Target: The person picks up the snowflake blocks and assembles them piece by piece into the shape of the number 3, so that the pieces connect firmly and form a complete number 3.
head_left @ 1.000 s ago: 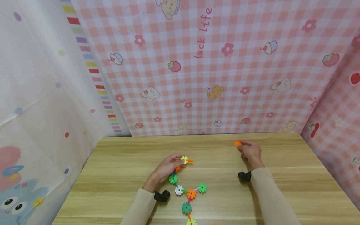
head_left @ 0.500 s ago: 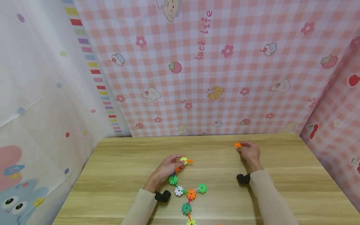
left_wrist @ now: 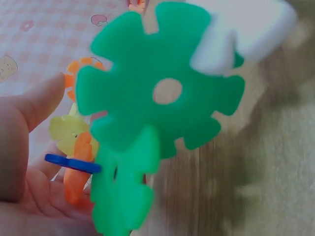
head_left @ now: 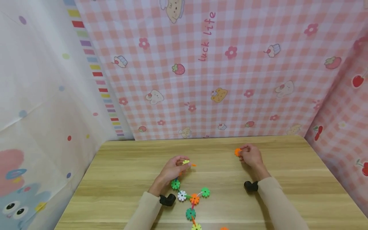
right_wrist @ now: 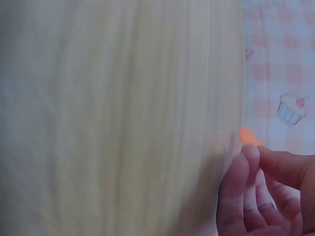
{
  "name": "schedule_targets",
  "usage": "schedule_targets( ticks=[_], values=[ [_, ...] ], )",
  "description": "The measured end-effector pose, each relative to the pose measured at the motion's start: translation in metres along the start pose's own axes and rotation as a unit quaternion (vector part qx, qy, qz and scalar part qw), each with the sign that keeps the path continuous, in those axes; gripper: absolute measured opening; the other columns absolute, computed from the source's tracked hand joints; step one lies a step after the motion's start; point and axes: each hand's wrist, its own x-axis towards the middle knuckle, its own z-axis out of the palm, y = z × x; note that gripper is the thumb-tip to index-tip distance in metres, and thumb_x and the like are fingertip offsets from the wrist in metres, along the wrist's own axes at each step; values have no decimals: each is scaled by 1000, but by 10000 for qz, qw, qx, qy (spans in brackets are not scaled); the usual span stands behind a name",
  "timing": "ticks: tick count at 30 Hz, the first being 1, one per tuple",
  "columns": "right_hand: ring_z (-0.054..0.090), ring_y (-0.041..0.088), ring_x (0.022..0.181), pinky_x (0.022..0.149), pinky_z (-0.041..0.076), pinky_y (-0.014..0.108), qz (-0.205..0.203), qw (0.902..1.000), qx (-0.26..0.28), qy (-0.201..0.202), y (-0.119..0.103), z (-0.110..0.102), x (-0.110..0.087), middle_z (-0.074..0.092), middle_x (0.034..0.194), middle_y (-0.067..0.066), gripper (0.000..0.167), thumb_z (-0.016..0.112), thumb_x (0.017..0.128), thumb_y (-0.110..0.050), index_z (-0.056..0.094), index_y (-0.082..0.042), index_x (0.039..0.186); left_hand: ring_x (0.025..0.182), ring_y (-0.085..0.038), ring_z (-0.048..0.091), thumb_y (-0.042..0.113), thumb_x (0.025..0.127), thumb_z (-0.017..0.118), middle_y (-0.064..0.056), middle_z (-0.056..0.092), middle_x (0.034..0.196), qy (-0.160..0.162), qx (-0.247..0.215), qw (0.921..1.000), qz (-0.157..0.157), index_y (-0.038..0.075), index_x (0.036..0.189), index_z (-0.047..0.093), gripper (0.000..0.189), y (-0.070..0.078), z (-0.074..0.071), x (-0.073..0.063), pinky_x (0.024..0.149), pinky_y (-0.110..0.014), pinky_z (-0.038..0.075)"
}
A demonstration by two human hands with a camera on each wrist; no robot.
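Note:
My left hand [head_left: 172,168] pinches a yellow snowflake disc [head_left: 186,162] at the far end of a chain of slotted plastic discs. An orange disc [left_wrist: 88,64] sticks out past the thumb. Below the grip, the left wrist view shows an orange disc, a blue disc [left_wrist: 74,163] and green discs [left_wrist: 123,83] slotted together. The chain runs on through a white disc [head_left: 182,195] to an orange disc [head_left: 194,199], where it branches. To the right, near the table's back edge, my right hand [head_left: 252,157] pinches a single orange snowflake disc [head_left: 237,152] between thumb and fingers.
One branch ends in a bright green disc [head_left: 205,192]. The other passes a dark green disc [head_left: 190,213] to a yellow one [head_left: 196,227] at the frame's bottom. Another orange piece [head_left: 224,228] shows at that edge. A checked cloth [head_left: 172,115] hangs behind the wooden table [head_left: 287,179].
My right hand has moved left and slightly nearer with its orange disc, whose face now shows more. My left hand has shifted slightly left, and its fingers cover more of the yellow disc.

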Motion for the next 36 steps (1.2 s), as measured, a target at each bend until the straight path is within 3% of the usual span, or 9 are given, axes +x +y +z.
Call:
schedule_targets(
  ticks=[6, 9, 13, 16, 19, 24, 36],
  values=[
    [68, 16, 68, 63, 59, 28, -284, 9968, 453, -598, -12, 18, -15, 66, 96, 22, 27, 52, 95, 8, 53, 13, 122, 94, -26, 66, 35, 93, 70, -9, 70, 112, -39, -73, 9999, 93, 7, 130, 59, 48, 1, 1, -1, 68, -31, 51],
    [70, 21, 73, 68, 60, 32, -474, 9922, 658, -946, -21, 31, -28, 67, 96, 24, 29, 53, 94, 9, 53, 15, 123, 81, -19, 63, 34, 92, 72, -11, 71, 108, -92, -125, 9998, 119, 6, 128, 61, 47, 3, 2, -2, 62, -28, 48],
    [72, 30, 82, 76, 60, 39, -566, 9826, 932, -1505, -31, 49, -46, 67, 96, 24, 30, 50, 94, 11, 53, 15, 124, 58, -11, 46, 32, 91, 73, -17, 69, 97, -149, -166, 9997, 93, 6, 125, 64, 44, 5, 3, -2, 53, -23, 40],
    [71, 35, 87, 80, 59, 42, -536, 9741, 1147, -1876, -35, 61, -57, 66, 94, 22, 33, 46, 93, 15, 53, 13, 125, 53, -8, 40, 32, 91, 73, -17, 70, 94, -162, -175, 9997, 66, 6, 125, 65, 43, 7, 4, -1, 52, -22, 39],
    [71, 36, 91, 83, 58, 44, -534, 9661, 1298, -2166, -38, 69, -66, 64, 94, 20, 36, 43, 92, 16, 53, 13, 127, 60, -11, 50, 32, 91, 73, -14, 72, 99, -156, -141, 9997, 83, 7, 125, 65, 43, 8, 4, 0, 55, -23, 42],
    [70, 40, 96, 84, 58, 43, -553, 9564, 1484, -2456, -42, 79, -74, 64, 94, 18, 36, 45, 93, 14, 51, 14, 129, 88, -25, 68, 33, 91, 72, -14, 73, 104, -157, -66, 9998, 142, 6, 123, 66, 42, 9, 3, 2, 61, -26, 46],
    [71, 37, 93, 83, 59, 39, -477, 9568, 1561, -2408, -45, 90, -81, 63, 95, 18, 33, 46, 94, 15, 53, 14, 127, 97, -23, 67, 31, 89, 75, -7, 73, 101, -143, -151, 9997, 111, 8, 120, 68, 39, 9, 5, 1, 78, -35, 54]
  ],
)
